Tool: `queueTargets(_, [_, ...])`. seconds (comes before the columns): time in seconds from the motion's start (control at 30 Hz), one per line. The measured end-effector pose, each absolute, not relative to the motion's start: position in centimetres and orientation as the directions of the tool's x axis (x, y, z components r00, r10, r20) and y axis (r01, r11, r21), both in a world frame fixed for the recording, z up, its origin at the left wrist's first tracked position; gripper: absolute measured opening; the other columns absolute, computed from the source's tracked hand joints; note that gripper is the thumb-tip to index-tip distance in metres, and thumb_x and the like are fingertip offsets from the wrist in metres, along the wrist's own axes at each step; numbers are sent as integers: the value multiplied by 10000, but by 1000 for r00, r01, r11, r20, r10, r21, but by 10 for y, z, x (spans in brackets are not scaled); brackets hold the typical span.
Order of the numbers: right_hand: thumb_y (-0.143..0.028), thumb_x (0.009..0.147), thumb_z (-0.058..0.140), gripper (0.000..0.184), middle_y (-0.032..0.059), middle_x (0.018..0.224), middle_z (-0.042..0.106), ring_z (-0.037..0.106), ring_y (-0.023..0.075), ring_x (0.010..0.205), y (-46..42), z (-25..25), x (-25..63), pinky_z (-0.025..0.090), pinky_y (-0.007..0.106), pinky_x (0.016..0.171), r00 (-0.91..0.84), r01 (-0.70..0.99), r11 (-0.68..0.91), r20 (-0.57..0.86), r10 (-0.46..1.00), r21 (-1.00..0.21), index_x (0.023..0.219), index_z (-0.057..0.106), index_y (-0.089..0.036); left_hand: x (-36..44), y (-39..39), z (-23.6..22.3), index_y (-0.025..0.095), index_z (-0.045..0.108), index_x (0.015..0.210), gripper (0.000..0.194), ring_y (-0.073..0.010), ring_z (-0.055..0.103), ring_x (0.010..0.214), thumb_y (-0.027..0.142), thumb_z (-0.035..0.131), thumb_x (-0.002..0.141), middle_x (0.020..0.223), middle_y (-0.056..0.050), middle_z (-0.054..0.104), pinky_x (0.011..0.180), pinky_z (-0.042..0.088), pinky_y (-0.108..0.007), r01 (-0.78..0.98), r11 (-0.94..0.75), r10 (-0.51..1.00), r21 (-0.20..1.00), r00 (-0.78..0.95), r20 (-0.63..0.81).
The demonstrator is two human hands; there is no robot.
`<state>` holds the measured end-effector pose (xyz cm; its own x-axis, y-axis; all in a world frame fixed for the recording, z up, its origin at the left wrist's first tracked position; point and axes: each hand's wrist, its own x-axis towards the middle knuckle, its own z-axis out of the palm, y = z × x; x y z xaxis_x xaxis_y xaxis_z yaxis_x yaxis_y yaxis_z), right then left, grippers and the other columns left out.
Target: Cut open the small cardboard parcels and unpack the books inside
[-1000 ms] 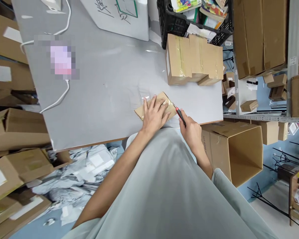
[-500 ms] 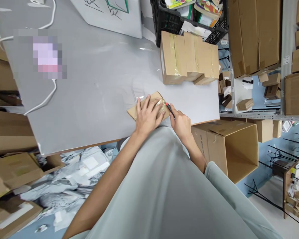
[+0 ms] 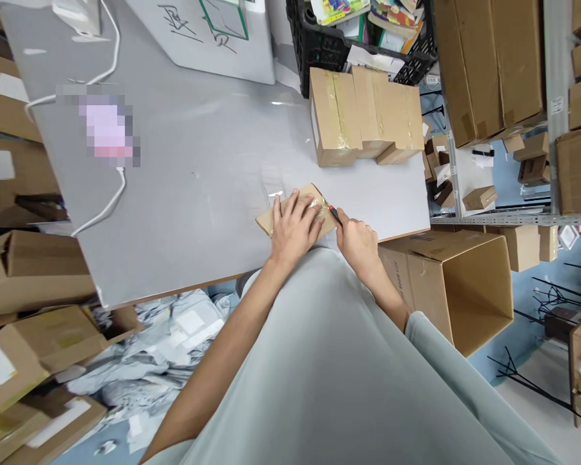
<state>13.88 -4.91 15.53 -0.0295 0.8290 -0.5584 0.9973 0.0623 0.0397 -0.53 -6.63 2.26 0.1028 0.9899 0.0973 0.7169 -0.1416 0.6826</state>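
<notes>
A flat brown cardboard packet (image 3: 267,221) with shiny clear tape lies at the table's near edge. My left hand (image 3: 293,226) rests on top of it, fingers spread and pressing it down. My right hand (image 3: 358,242) is wrapped around a utility knife (image 3: 336,214) with a black and red handle. The knife's front end meets the packet's right side by the tape; the blade itself is too small to make out.
Taped cardboard boxes (image 3: 336,116) stand at the back right, before a black crate (image 3: 319,55) of books. A white foam box (image 3: 198,45) and a white cable (image 3: 107,210) are on the table (image 3: 198,226). An open carton (image 3: 479,290) stands at right.
The whole view has shifted slightly. My left hand stays on the packet, and the knife in my right hand remains at its right side with little visible movement.
</notes>
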Motion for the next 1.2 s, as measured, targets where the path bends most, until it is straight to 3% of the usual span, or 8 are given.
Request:
queueTargets(0.33, [-221,1158,404,458,168,1168,829,806,304,1081,-73,154,156,565,371,917,14,996,37,-581,814,75,1586,568,-217,-7,-66,25,299,754,1346,370,-371,442,1642,466,536,1097,1622,-107,644,1407,141,-680,707,-159,987,689,134,90])
queueTargets(0.6, [-305,1174,415,526,138,1186,845,809,301,999,-108,188,171,550,353,866,95,995,-99,-558,825,23,1693,494,-271,-10,-66,30,275,735,1351,396,-403,418,1648,513,588,1071,1654,-133,605,1403,122,-706,720,-144,987,679,156,45])
queueTargets(0.7, [-337,1174,400,561,127,1219,847,806,302,964,-113,186,186,547,348,837,147,982,-184,-479,865,-30,1730,462,-291,3,-59,31,169,666,1427,682,-487,329,1680,581,814,904,1738,-246,472,1387,133,-739,741,-179,978,647,208,33])
queueTargets(0.77, [-343,1169,398,562,139,1202,850,805,311,961,-113,176,197,548,349,825,171,975,-215,-443,880,-50,1719,489,-268,19,-52,32,62,591,1485,918,-541,262,1691,523,935,769,1772,-346,351,1378,174,-735,752,-206,968,627,251,18])
queueTargets(0.83, [-347,1155,414,564,151,1176,852,806,320,955,-111,164,206,551,353,819,181,971,-230,-415,892,-71,1699,521,-248,32,-43,35,4,532,1529,1025,-572,275,1673,406,967,692,1759,-397,320,1368,211,-726,761,-214,962,612,271,-1])
queueTargets(1.0, [-370,1126,417,584,155,1200,856,817,341,989,-109,146,220,572,382,860,187,953,-252,-326,927,-171,1678,552,-232,23,-37,52,87,393,1685,1188,-558,418,1588,284,912,635,1692,-333,437,1347,256,-734,736,-230,961,637,277,27])
queueTargets(1.2, [-419,1110,389,617,179,1311,827,807,347,1091,-100,128,229,576,401,935,181,936,-247,-259,949,-250,1643,569,-164,-51,-85,47,194,131,1785,1359,-479,348,1661,381,933,705,1780,-270,314,1347,363,-627,663,-159,981,732,187,44])
